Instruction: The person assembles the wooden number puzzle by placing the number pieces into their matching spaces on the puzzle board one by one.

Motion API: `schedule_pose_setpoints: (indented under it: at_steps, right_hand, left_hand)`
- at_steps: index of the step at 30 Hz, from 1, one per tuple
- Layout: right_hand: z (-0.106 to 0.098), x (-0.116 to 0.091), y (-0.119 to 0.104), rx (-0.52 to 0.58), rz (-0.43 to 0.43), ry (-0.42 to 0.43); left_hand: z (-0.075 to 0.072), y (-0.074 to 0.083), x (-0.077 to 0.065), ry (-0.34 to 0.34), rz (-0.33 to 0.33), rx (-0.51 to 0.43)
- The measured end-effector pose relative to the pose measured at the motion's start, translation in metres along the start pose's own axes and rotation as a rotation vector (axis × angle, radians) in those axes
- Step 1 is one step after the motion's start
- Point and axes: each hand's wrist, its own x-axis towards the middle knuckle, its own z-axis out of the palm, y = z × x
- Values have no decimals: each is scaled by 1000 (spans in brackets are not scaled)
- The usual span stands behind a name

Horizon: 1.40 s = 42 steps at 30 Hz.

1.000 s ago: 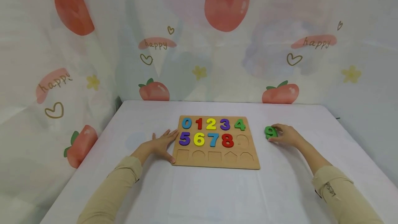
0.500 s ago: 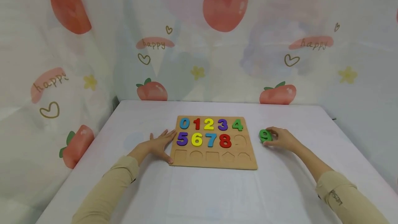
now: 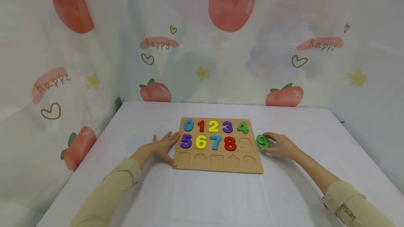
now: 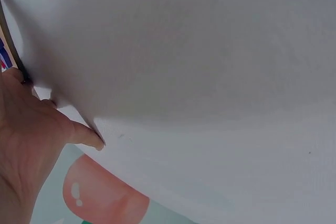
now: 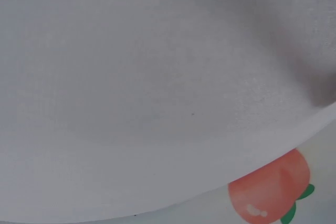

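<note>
A wooden number puzzle board lies on the table, with colored digits 0 to 8 seated in its two upper rows. A round recess after the red 8 is bare. My right hand pinches a green number 9 piece between thumb and fingers, just beside the board's right edge. My left hand rests with fingers spread along the board's left edge; the left wrist view shows part of this hand too. Neither the right hand nor the 9 shows in the right wrist view.
The table has a white cover. Several shape recesses run along the board's lower row. A fruit-printed curtain stands behind the table and along its sides.
My right hand has carried the green 9 leftward, from well right of the board to its right edge. The left hand stays at the board's left edge.
</note>
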Motion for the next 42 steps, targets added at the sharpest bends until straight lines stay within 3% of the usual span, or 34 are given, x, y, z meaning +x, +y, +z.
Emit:
schedule_pose_setpoints:
  at_steps: [22, 31, 42]
  right_hand:
    - [12, 16, -21, -25, -25, -58]
    - [21, 24, -27, -18, -40, -73]
    - [20, 26, -41, -28, -22, -77]
  left_hand:
    - [3, 6, 2, 4, 10, 5]
    - [2, 2, -3, 3, -14, 3]
    - [2, -1, 0, 14, 1, 16]
